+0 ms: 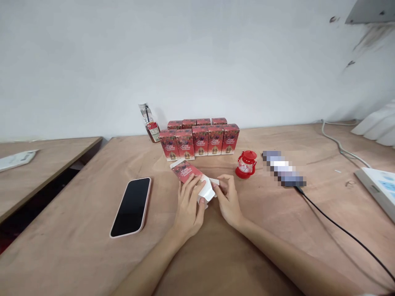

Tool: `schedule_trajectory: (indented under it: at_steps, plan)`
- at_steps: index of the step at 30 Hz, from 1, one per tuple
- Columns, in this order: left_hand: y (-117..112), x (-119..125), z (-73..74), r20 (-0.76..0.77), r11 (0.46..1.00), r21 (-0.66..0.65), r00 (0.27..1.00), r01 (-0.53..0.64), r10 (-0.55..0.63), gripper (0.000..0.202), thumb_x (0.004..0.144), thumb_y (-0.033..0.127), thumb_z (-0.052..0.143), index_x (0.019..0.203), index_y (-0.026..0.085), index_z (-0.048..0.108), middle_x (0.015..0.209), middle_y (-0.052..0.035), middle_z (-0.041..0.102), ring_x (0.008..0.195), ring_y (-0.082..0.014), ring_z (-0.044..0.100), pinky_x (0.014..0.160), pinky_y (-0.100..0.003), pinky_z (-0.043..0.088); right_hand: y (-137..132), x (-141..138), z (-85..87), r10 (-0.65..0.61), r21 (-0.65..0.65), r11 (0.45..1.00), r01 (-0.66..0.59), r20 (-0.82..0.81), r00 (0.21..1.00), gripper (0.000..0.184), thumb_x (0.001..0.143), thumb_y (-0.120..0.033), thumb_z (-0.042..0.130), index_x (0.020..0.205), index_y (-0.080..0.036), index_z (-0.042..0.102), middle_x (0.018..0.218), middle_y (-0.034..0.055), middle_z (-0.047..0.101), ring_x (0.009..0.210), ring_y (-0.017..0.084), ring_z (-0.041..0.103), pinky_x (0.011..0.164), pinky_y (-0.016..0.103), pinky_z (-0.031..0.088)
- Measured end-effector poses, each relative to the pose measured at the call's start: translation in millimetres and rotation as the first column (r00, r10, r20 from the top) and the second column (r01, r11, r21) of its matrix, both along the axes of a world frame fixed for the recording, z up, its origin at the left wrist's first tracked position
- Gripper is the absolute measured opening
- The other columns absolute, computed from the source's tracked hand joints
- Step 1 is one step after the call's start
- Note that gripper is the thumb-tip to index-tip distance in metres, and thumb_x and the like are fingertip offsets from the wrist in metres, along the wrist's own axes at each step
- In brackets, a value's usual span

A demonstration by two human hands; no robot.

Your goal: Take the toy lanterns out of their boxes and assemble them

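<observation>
A red printed carton with white inner flaps lies tilted between my hands, its flaps unfolded at both ends. My left hand is closed around its body, fingers on top and thumb near the lower opening. With thumb and fingers pinched, my right hand grips a white flap at the carton's right end. Just beyond my right hand stands a small red lantern with a clear middle. Behind the carton, several closed red boxes with matching print stand upright in two rows.
A black-screened phone in a pink case lies at left. On the right are a pixelated phone with a black cable and a white box. A bottle in a clear bag stands by the wall.
</observation>
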State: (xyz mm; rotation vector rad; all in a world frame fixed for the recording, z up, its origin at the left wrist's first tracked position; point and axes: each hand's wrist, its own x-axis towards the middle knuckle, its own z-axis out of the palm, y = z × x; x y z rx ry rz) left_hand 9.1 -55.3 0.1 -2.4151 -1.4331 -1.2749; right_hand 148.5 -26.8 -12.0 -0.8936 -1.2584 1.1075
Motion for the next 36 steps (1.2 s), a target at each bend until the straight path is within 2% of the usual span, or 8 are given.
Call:
schedule_trajectory:
  at_steps: [3, 4, 9, 13, 18, 21, 28, 36]
  plan:
    - [1, 1, -1.2, 0.058, 1.000, 0.017, 0.998, 0.003, -0.004, 0.042, 0.086, 0.011, 0.040, 0.127, 0.019, 0.036, 0.128, -0.0143, 0.051, 0.129, -0.0247, 0.038, 0.103, -0.052, 0.031, -3, 0, -0.8, -0.041, 0.158, 0.987, 0.032, 0.053, 0.998, 0.010, 0.089, -0.031, 0.049, 0.093, -0.025, 0.043, 0.117, 0.0053, 0.054, 0.081, 0.014, 0.058, 0.066, 0.026, 0.048]
    - [1, 1, -1.5, 0.093, 1.000, 0.030, 0.996, 0.001, -0.004, 0.041, 0.085, 0.011, 0.042, 0.125, 0.019, 0.037, 0.126, -0.0145, 0.053, 0.128, -0.0246, 0.039, 0.103, -0.052, 0.032, -3, 1, -0.6, -0.034, 0.197, 0.980, 0.014, 0.097, 0.995, 0.007, 0.090, -0.030, 0.047, 0.088, -0.024, 0.046, 0.115, 0.0057, 0.054, 0.080, 0.014, 0.058, 0.065, 0.026, 0.047]
    - [0, 2, -3.3, 0.227, 0.999, 0.031, 0.974, -0.004, -0.003, 0.023, 0.082, 0.010, 0.046, 0.101, 0.021, 0.038, 0.119, -0.0141, 0.058, 0.125, -0.0247, 0.044, 0.097, -0.053, 0.038, -3, 4, 3.8, -0.054, 0.279, 0.960, -0.018, 0.247, 0.968, 0.026, 0.089, -0.023, 0.043, 0.065, -0.020, 0.053, 0.094, 0.0058, 0.059, 0.076, 0.016, 0.057, 0.064, 0.028, 0.046]
    - [1, -1, -4.9, 0.300, 0.999, 0.004, 0.954, -0.032, 0.029, 0.014, 0.084, 0.012, 0.043, 0.093, 0.021, 0.036, 0.116, -0.0146, 0.057, 0.121, -0.0243, 0.047, 0.092, -0.049, 0.043, -3, 6, 6.6, 0.043, 0.271, 0.956, -0.111, 0.246, 0.968, 0.025, 0.081, -0.013, 0.040, 0.081, -0.021, 0.064, 0.097, 0.0059, 0.061, 0.081, 0.018, 0.059, 0.068, 0.029, 0.048]
    - [3, -5, -4.2, 0.305, 0.999, 0.015, 0.952, -0.048, 0.041, 0.015, 0.086, 0.012, 0.041, 0.098, 0.020, 0.039, 0.117, -0.0149, 0.056, 0.117, -0.0235, 0.050, 0.093, -0.049, 0.043, -3, 6, 6.5, 0.145, 0.274, 0.935, -0.226, 0.285, 0.947, 0.050, 0.068, -0.005, 0.041, 0.110, -0.024, 0.059, 0.108, 0.0057, 0.057, 0.089, 0.018, 0.058, 0.075, 0.032, 0.051]
    - [3, -5, -2.6, 0.316, 0.999, -0.001, 0.948, -0.032, 0.030, 0.015, 0.087, 0.014, 0.040, 0.100, 0.020, 0.040, 0.120, -0.0145, 0.055, 0.122, -0.0232, 0.047, 0.096, -0.049, 0.041, -2, 3, 6.9, 0.098, 0.288, 0.937, -0.197, 0.324, 0.941, 0.048, 0.071, -0.006, 0.049, 0.116, -0.025, 0.054, 0.110, 0.0063, 0.056, 0.097, 0.020, 0.057, 0.083, 0.035, 0.050]
    - [1, -1, 0.6, 0.286, 1.000, 0.009, 0.958, 0.026, -0.027, 0.021, 0.089, 0.013, 0.038, 0.108, 0.021, 0.040, 0.125, -0.0140, 0.055, 0.127, -0.0221, 0.043, 0.098, -0.049, 0.041, 0, -2, 7.6, 0.001, 0.225, 0.972, -0.065, 0.272, 0.962, 0.018, 0.080, -0.021, 0.057, 0.097, -0.024, 0.057, 0.093, 0.0035, 0.058, 0.082, 0.018, 0.058, 0.072, 0.031, 0.051]
    - [1, -1, 5.1, 0.095, 0.980, 0.179, 0.990, 0.082, -0.100, 0.038, 0.079, 0.010, 0.052, 0.113, 0.021, 0.039, 0.120, -0.0141, 0.059, 0.125, -0.0247, 0.045, 0.103, -0.057, 0.032, -4, 1, -0.3, -0.142, 0.349, 0.936, 0.031, 0.297, 0.944, 0.026, 0.072, -0.021, 0.059, 0.094, -0.024, 0.046, 0.096, 0.0030, 0.057, 0.073, 0.015, 0.057, 0.059, 0.025, 0.048]
